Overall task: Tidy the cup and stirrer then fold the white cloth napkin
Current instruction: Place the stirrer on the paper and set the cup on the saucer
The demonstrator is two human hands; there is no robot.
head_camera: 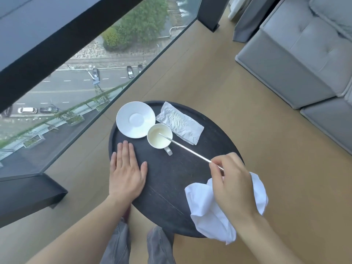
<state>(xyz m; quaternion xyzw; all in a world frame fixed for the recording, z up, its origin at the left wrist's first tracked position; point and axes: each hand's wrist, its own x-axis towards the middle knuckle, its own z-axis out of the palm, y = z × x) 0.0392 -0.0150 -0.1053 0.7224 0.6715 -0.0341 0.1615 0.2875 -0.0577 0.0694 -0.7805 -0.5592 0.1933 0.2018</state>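
Note:
A white cup (pixel 159 139) with pale liquid stands near the middle of the round dark table (pixel 171 180), handle toward me. A long silver stirrer (pixel 188 150) leans in the cup, its tip in the liquid. My right hand (pixel 231 180) pinches the stirrer's near end. Under that hand lies the crumpled white cloth napkin (pixel 205 208), hanging over the table's near right edge. My left hand (pixel 126 172) rests flat on the table, fingers together, holding nothing. An empty white saucer (pixel 135 119) sits just behind and left of the cup.
A flattened paper napkin (pixel 180 122) lies behind and right of the cup. A floor-to-ceiling window (pixel 76 82) runs along the left. A grey sofa (pixel 304 54) stands at the right. Wooden floor (pixel 276 159) surrounds the table. My knees (pixel 137 246) are below the table edge.

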